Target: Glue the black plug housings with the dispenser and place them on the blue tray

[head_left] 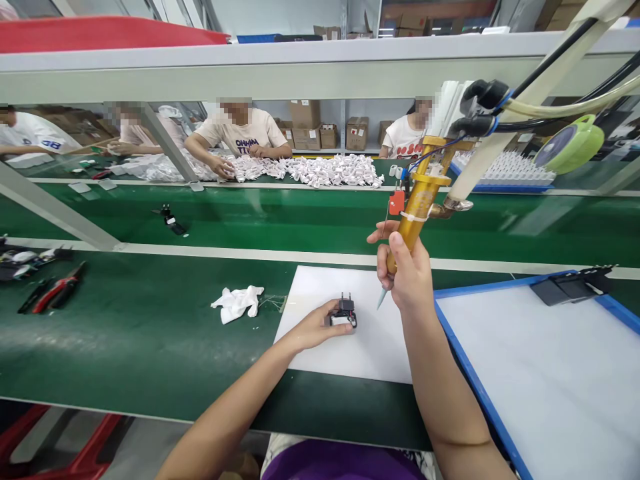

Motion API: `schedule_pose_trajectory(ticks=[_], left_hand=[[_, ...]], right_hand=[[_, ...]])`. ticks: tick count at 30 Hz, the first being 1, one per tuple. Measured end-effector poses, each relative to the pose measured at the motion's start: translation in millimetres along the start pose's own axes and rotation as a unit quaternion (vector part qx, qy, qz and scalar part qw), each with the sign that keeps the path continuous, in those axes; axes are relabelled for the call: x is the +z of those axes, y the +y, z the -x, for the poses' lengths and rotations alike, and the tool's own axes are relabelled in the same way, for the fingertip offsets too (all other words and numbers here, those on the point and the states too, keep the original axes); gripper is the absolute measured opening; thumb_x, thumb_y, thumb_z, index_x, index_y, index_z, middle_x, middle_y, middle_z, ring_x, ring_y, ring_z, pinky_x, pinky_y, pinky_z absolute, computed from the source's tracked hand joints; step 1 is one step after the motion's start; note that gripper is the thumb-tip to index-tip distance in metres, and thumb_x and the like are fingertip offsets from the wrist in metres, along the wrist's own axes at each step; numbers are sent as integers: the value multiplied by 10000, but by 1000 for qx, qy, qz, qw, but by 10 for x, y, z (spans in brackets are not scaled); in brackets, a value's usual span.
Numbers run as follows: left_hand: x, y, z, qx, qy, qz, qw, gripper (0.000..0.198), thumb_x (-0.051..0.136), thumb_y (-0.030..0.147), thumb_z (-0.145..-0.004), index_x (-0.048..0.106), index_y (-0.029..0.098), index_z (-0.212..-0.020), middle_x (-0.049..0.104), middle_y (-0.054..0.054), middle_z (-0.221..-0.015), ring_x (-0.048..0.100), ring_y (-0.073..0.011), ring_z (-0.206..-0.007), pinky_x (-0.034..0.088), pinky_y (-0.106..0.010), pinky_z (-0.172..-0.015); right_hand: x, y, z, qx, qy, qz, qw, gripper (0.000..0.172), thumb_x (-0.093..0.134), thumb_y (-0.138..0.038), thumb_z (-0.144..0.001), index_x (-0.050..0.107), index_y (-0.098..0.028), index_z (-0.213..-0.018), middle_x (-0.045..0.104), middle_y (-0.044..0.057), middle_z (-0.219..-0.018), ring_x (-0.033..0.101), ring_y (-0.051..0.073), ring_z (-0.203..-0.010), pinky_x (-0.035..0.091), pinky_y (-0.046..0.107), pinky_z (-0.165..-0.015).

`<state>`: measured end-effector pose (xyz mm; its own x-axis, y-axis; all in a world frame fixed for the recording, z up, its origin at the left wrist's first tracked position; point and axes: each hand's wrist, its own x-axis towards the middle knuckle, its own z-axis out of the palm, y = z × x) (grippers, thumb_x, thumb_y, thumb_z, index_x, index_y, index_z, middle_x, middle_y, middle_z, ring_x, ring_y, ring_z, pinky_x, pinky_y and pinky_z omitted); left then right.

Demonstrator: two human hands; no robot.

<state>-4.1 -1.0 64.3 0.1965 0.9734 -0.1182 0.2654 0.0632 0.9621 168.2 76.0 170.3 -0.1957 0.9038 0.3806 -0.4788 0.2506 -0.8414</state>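
Note:
My left hand (pixel 320 325) grips a small black plug adapter (pixel 347 307) over the white board (pixel 370 363); its two metal prongs point up and away from me. Wrapped in my right hand (pixel 407 267) is a gold-coloured glue dispenser (pixel 419 200) with a pale tapered nozzle (pixel 382 297) aimed down to the left. The nozzle tip is apart from the adapter, to its upper right. A red switch (pixel 397 202) and thin wires sit on the dispenser's side.
A crumpled white cloth (pixel 237 304) lies left of the board. Pliers (pixel 59 288) rest further left. At right, a blue-rimmed tray (pixel 540 387) has black parts (pixel 570 285) on its far edge. Another black adapter (pixel 173 220) is on the green conveyor. Co-workers sit beyond, near piled white parts (pixel 335 170).

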Motion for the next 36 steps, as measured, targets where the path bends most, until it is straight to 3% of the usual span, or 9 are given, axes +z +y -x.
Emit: schedule_pose_trajectory(ticks=[3, 6, 11, 16, 20, 25, 28, 32, 36], left_hand=[[64, -6, -97, -25, 0, 82, 996, 467, 697, 405, -770, 581, 176, -1159, 673, -118, -1150, 616, -232, -1077, 459, -390, -965], [124, -57, -155, -16, 14, 91, 996, 431, 661, 384, -789, 539, 173, -1144, 706, -99, -1023, 650, -205, -953, 492, -359, -871], [161, -113, -133, 46, 85, -49, 994, 309, 574, 275, -816, 527, 185, -1107, 691, -34, -918, 642, -173, -832, 495, -300, -789], [116, -55, -93, 103, 24, -150, 983, 387, 435, 160, -849, 453, 191, -1235, 681, -50, -1037, 624, -185, -945, 477, -320, -869], [63, 42, -43, 156, -3, -265, 952, 518, 416, 97, -839, 396, 177, -1351, 641, -84, -1143, 529, -233, -1083, 424, -402, -964], [63, 146, 60, 174, -14, -347, 922, 576, 421, 199, -934, 248, 218, -1483, 603, -86, -1243, 497, -245, -1066, 420, -441, -955], [113, 118, 89, 176, 20, -373, 911, 474, 364, 262, -981, 336, 189, -1448, 652, -101, -1123, 529, -244, -995, 454, -421, -903], [184, 33, 96, 179, 78, -394, 898, 359, 437, 322, -965, 508, 167, -1280, 661, -94, -987, 565, -238, -914, 485, -383, -820], [212, -4, 71, 188, 90, -414, 886, 278, 502, 371, -937, 556, 168, -1120, 654, -75, -931, 576, -226, -839, 486, -358, -758]], right_hand=[[-3, 6, 0, -2, 4, -2, 1000, 302, 603, -468, -878, 570, -208, -1027, 621, 8, -875, 399, 30, -403, 281, 157, -286], [-5, 10, 1, -3, 4, 0, 1000, 298, 609, -463, -877, 569, -207, -1024, 622, 6, -869, 397, 30, -400, 280, 155, -285], [-9, 12, 1, -6, 4, 5, 1000, 286, 610, -452, -878, 569, -205, -1018, 626, 5, -865, 392, 28, -395, 269, 154, -281], [-14, 18, -3, -8, 8, 7, 1000, 282, 616, -447, -874, 570, -208, -1017, 625, -1, -848, 392, 28, -389, 268, 152, -278], [-18, 26, -11, -8, 12, 5, 1000, 286, 624, -448, -869, 574, -207, -1016, 628, -2, -838, 392, 28, -384, 268, 151, -273], [-10, 22, -19, -6, 13, 0, 1000, 297, 633, -450, -859, 575, -200, -1009, 632, 3, -839, 382, 25, -373, 267, 154, -272], [-1, 11, -23, -8, 15, 2, 1000, 309, 639, -457, -849, 574, -195, -999, 634, 1, -822, 369, 23, -366, 268, 155, -272], [4, 6, -32, -8, 19, 7, 1000, 313, 639, -456, -848, 573, -191, -1002, 635, -2, -804, 365, 24, -364, 265, 155, -272], [-7, 23, -43, -14, 21, 6, 1000, 298, 638, -436, -854, 574, -188, -1006, 637, -1, -800, 369, 24, -366, 265, 154, -277]])
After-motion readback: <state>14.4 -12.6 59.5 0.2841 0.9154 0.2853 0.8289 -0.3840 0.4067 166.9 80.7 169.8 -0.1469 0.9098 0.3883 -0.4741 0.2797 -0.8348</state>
